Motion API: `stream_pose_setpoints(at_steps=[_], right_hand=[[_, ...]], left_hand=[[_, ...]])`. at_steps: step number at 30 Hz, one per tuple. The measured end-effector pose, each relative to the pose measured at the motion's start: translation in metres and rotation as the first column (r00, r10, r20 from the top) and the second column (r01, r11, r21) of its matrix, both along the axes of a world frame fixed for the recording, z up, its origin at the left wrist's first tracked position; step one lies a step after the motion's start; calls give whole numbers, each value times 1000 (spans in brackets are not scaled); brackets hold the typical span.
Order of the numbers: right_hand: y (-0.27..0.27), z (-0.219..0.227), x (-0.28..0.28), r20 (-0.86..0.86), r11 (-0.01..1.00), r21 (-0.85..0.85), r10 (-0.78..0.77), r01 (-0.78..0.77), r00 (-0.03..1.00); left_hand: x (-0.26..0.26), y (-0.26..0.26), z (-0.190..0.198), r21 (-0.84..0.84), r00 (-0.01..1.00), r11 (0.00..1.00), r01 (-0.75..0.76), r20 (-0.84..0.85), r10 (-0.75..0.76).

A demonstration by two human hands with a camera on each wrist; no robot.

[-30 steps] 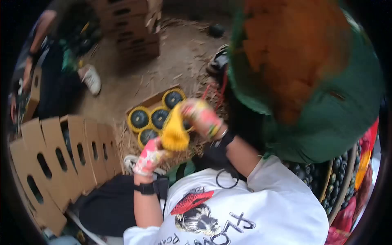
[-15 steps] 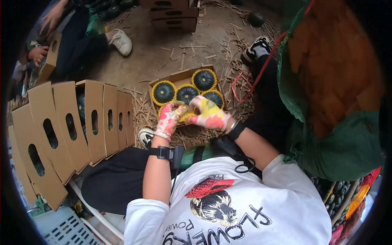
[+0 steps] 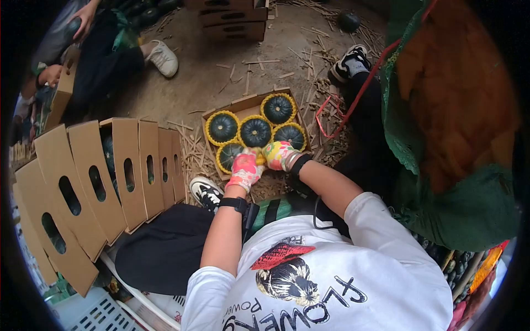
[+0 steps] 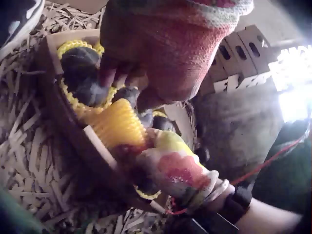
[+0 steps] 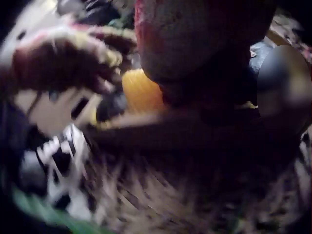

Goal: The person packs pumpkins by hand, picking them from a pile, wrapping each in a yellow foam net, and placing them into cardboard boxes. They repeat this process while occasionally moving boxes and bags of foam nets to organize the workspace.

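Small dark green pumpkins [image 3: 255, 132] in yellow foam nets sit in a shallow cardboard box [image 3: 239, 103] on the floor. At the box's near side is a bunched yellow foam net [image 4: 117, 126]. My right hand [image 3: 280, 155], in a flowered glove with bare fingertips, grips that net at its side; part of its fingers is hidden in the left wrist view. My left hand [image 3: 245, 170], gloved likewise, hovers over the near-left pumpkin [image 3: 229, 156]. Its fingers [image 5: 109, 58] are loosely bent beside the net and hold nothing.
A row of cardboard boxes with handle holes [image 3: 99, 182] stands at left. More boxes [image 3: 232, 25] are stacked ahead. A green sack [image 3: 441, 215] bulges at right, with red string [image 3: 359, 99] beside it. Another person's hand [image 3: 85, 19] shows at upper left. Shredded cardboard litters the floor.
The yellow net, stretched between both hands above the box, has come down to the box's near side. My left hand has moved off the net, and the head view has shifted.
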State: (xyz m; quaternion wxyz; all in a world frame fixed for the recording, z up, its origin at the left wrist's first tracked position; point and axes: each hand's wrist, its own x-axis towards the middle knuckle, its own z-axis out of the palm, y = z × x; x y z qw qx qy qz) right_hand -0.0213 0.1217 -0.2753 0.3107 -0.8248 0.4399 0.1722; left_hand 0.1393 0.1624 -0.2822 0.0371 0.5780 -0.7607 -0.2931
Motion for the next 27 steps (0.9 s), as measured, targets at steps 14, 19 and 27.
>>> stream_pose_setpoints(at_steps=[14, 19, 27], right_hand=[[-17, 332, -204, 879, 15, -374, -315, 927, 359], [-104, 178, -293, 162, 127, -857, -854, 500, 494], [3, 272, -138, 782, -139, -618, -4, 774, 624]], left_hand=[[-20, -6, -25, 83, 999, 996, 9, -37, -6], [-26, 13, -12, -288, 975, 958, -4, 212, 67], [18, -39, 107, 384, 390, 783, -489, -707, 590]])
